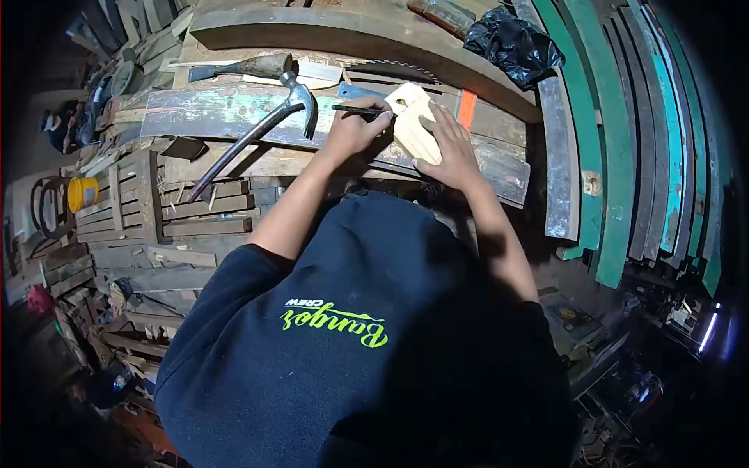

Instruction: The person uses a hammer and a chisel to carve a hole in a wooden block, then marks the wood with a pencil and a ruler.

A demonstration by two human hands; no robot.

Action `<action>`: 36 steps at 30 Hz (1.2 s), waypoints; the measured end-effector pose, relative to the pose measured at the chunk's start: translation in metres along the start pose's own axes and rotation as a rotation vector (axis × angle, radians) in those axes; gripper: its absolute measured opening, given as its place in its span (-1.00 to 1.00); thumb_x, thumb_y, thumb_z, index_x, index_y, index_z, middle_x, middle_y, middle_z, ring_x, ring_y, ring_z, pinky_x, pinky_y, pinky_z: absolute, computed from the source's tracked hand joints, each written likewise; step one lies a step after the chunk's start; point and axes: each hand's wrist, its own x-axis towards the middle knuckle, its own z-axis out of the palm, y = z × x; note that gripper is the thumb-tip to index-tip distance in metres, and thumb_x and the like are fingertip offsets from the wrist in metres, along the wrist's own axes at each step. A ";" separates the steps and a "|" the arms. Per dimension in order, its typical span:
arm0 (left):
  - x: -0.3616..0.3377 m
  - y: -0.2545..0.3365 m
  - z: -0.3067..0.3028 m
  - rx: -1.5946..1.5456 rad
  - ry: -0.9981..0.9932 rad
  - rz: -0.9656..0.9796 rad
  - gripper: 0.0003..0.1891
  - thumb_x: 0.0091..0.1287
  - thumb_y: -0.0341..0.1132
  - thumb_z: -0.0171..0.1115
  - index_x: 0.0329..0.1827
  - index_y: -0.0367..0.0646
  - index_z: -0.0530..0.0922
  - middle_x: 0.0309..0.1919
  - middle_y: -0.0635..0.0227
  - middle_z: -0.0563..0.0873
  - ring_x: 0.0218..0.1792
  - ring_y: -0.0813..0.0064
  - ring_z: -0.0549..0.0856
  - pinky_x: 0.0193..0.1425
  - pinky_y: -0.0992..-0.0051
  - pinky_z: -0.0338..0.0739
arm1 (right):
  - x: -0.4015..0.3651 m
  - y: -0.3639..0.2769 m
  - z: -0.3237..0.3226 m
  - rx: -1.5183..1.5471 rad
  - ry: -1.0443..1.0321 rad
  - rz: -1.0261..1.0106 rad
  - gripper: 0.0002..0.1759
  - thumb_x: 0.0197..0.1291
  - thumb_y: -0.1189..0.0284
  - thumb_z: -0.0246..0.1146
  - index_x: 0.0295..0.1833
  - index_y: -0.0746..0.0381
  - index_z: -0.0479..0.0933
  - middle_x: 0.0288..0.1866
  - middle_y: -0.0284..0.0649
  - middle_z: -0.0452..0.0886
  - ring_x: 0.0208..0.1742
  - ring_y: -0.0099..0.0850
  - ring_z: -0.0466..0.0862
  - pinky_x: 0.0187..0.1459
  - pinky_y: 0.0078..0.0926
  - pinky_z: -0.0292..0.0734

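My left hand is closed around a thin black pen or pencil, held crosswise near the left edge of a pale wooden block. Near its far end the block shows a dark round hole or knot. My right hand grips the block's right side, with thumb and fingers against it. Left of my hands, a claw hammer lies slantwise on a worn plank with flaking paint. Behind the hammer is a chisel-like tool with a thick handle.
A long curved beam crosses the back of the bench. On it sits a black plastic bag. An orange strip lies right of the block. Green and grey boards stand along the right. At left are slatted wood and a yellow bucket.
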 end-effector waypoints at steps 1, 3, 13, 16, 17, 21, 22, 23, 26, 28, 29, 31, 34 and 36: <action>0.000 0.000 0.000 0.015 0.007 -0.012 -0.85 0.27 -0.33 0.31 -0.24 -0.25 0.66 -0.39 0.26 0.74 -0.32 0.47 0.71 -0.16 0.46 0.59 | 0.000 0.000 0.000 0.000 0.003 -0.001 -0.12 -0.08 0.06 0.43 0.42 0.03 0.37 0.63 -0.12 0.10 0.62 -0.09 0.09 0.51 0.02 0.04; -0.001 0.002 -0.003 0.009 -0.026 -0.025 -0.86 0.24 -0.35 0.32 -0.25 -0.26 0.65 -0.35 0.22 0.74 -0.29 0.38 0.72 -0.12 0.44 0.58 | 0.000 0.000 0.001 0.006 0.005 -0.004 -0.12 -0.09 0.06 0.43 0.42 0.02 0.37 0.63 -0.13 0.10 0.62 -0.09 0.09 0.51 0.01 0.05; -0.004 0.008 -0.002 -0.011 0.011 -0.063 -0.83 0.25 -0.33 0.33 -0.22 -0.26 0.65 -0.36 0.27 0.74 -0.32 0.49 0.69 -0.14 0.47 0.57 | 0.001 0.000 0.000 0.011 0.037 -0.042 -0.14 -0.07 0.13 0.42 0.41 0.07 0.36 0.61 -0.11 0.14 0.59 0.00 0.15 0.48 0.02 0.10; -0.005 0.001 -0.002 0.017 -0.033 -0.021 -0.84 0.31 -0.33 0.32 -0.21 -0.26 0.65 -0.43 0.34 0.72 -0.37 0.60 0.66 -0.22 0.49 0.57 | -0.001 0.003 0.002 0.017 0.045 -0.042 -0.12 -0.09 0.11 0.42 0.42 0.06 0.37 0.61 -0.11 0.13 0.60 -0.03 0.13 0.49 0.00 0.08; -0.004 0.000 -0.001 0.000 -0.021 -0.051 -0.85 0.31 -0.33 0.32 -0.21 -0.26 0.65 -0.43 0.34 0.72 -0.37 0.60 0.66 -0.21 0.50 0.57 | -0.001 0.004 0.003 0.022 0.051 -0.045 -0.11 -0.11 0.09 0.42 0.43 0.05 0.37 0.61 -0.11 0.12 0.61 -0.07 0.11 0.51 0.00 0.06; -0.004 0.002 -0.002 -0.012 -0.040 -0.093 -0.84 0.28 -0.32 0.31 -0.24 -0.26 0.66 -0.41 0.30 0.73 -0.34 0.54 0.68 -0.16 0.49 0.57 | -0.001 0.003 0.003 0.020 0.055 -0.044 -0.11 -0.11 0.09 0.42 0.42 0.06 0.37 0.61 -0.11 0.13 0.60 -0.07 0.12 0.50 -0.01 0.07; -0.005 0.000 -0.003 -0.001 -0.059 -0.111 -0.83 0.26 -0.31 0.31 -0.25 -0.25 0.66 -0.39 0.25 0.74 -0.32 0.47 0.69 -0.14 0.47 0.57 | -0.001 0.002 0.003 0.014 0.049 -0.035 -0.11 -0.11 0.09 0.42 0.42 0.05 0.38 0.61 -0.12 0.13 0.60 -0.08 0.12 0.50 -0.01 0.07; -0.006 -0.002 -0.004 0.030 -0.048 -0.048 -0.83 0.26 -0.31 0.31 -0.26 -0.26 0.66 -0.39 0.25 0.74 -0.32 0.47 0.70 -0.14 0.46 0.57 | -0.001 0.002 0.002 0.008 0.043 -0.027 -0.12 -0.11 0.09 0.42 0.41 0.05 0.38 0.61 -0.12 0.13 0.60 -0.08 0.12 0.50 -0.01 0.07; -0.004 0.006 -0.002 -0.005 -0.026 -0.063 -0.82 0.24 -0.30 0.32 -0.27 -0.26 0.66 -0.39 0.26 0.74 -0.33 0.49 0.69 -0.15 0.45 0.57 | -0.001 0.002 0.003 -0.001 0.040 -0.018 -0.12 -0.12 0.09 0.42 0.41 0.04 0.38 0.61 -0.12 0.13 0.61 -0.08 0.12 0.50 -0.02 0.07; -0.005 -0.001 -0.002 -0.043 -0.026 -0.116 -0.82 0.24 -0.30 0.33 -0.26 -0.26 0.66 -0.39 0.27 0.74 -0.32 0.50 0.68 -0.15 0.45 0.57 | -0.001 0.003 0.005 0.009 0.047 -0.022 -0.12 -0.12 0.08 0.42 0.41 0.03 0.38 0.61 -0.13 0.13 0.61 -0.08 0.12 0.50 -0.02 0.07; -0.005 -0.005 -0.003 -0.014 -0.048 -0.069 -0.83 0.28 -0.32 0.31 -0.24 -0.27 0.66 -0.39 0.30 0.74 -0.32 0.55 0.68 -0.14 0.48 0.58 | -0.001 0.003 0.005 0.015 0.056 -0.026 -0.12 -0.12 0.08 0.42 0.42 0.02 0.38 0.61 -0.13 0.13 0.61 -0.09 0.12 0.50 -0.02 0.07; -0.007 -0.001 -0.005 0.025 -0.103 -0.048 -0.85 0.32 -0.35 0.30 -0.22 -0.29 0.65 -0.36 0.33 0.75 -0.30 0.59 0.68 -0.13 0.52 0.58 | -0.002 0.003 0.005 0.010 0.058 -0.025 -0.11 -0.12 0.08 0.42 0.42 0.02 0.38 0.61 -0.13 0.13 0.61 -0.09 0.12 0.50 -0.02 0.07; -0.005 0.001 -0.003 -0.009 -0.056 -0.017 -0.85 0.30 -0.36 0.30 -0.23 -0.29 0.65 -0.36 0.34 0.74 -0.29 0.60 0.67 -0.13 0.52 0.57 | -0.002 0.004 0.005 0.011 0.057 -0.027 -0.11 -0.12 0.07 0.42 0.42 0.02 0.38 0.61 -0.13 0.13 0.60 -0.09 0.13 0.50 -0.02 0.07; -0.006 0.000 -0.004 -0.049 -0.056 -0.069 -0.85 0.30 -0.35 0.30 -0.23 -0.29 0.65 -0.36 0.33 0.74 -0.29 0.60 0.68 -0.13 0.52 0.57 | -0.001 0.003 0.006 0.016 0.056 -0.026 -0.11 -0.12 0.07 0.42 0.42 0.02 0.38 0.61 -0.13 0.13 0.60 -0.09 0.13 0.50 -0.02 0.07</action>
